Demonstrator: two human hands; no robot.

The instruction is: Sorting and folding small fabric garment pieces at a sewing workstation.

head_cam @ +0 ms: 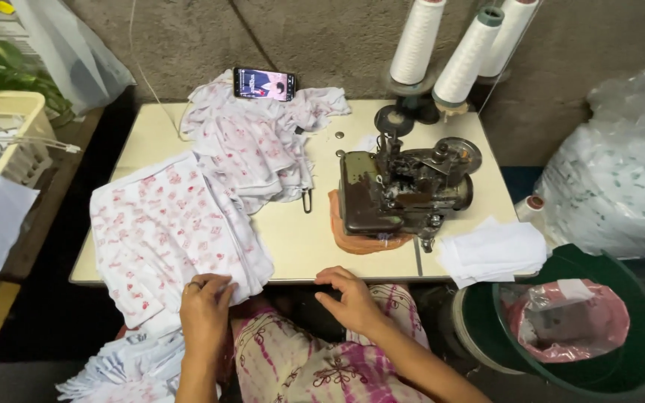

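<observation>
- White cotton printed with small red motifs makes up the stack of fabric pieces (169, 231), which lies on the left half of the table (300, 246) and hangs over its near edge.
- The left hand (204, 310) rests on the near corner of that stack, fingers together and curled down onto the cloth, a ring on one finger; whether it pinches a layer I cannot tell.
- The right hand (352, 298) sits at the table's front edge, just right of the stack, fingers loosely spread and bent, holding nothing.
- Behind the stack, a crumpled heap of the same print (255, 138) reaches the table's far edge, and a phone (264, 83) with a lit screen leans on top of it.
- A dark, worn sewing machine (404, 186) stands right of centre on an orange pad (360, 240).
- Three white thread cones (463, 56) rise behind the machine.
- Plain white cut pieces (494, 250) lie at the table's right corner.
- A green bin (628, 366) with a pink bag stands on the floor to the right.
</observation>
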